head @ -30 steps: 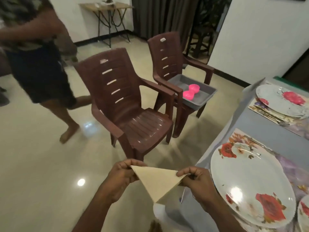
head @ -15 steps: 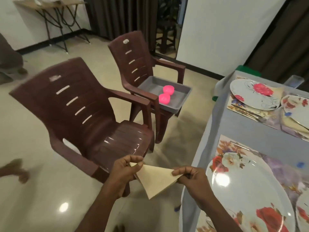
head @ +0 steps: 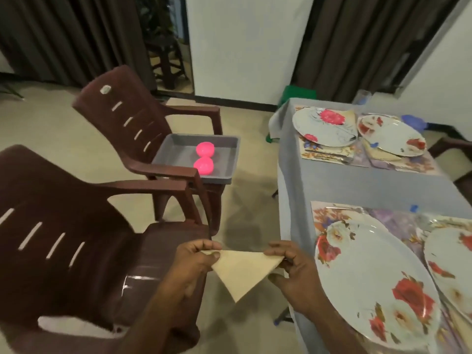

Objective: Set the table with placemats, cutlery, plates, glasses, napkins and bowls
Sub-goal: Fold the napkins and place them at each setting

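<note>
Desk [head: 357,185] under a grey cloth fills the right side, with floral placemats and flowered plates; the nearest plate [head: 370,277] lies at its near edge. Two brown chairs stand left; the farther chair [head: 132,116] carries a grey tray [head: 229,146] holding two pink bowls [head: 204,157]. No writing is readable anywhere. Off the desk's edge, a beige napkin [head: 242,272], folded to a triangle, is held with its long edge level and its tip pointing down; the left hand [head: 194,261] pinches one corner, the right hand [head: 293,269] the other.
</note>
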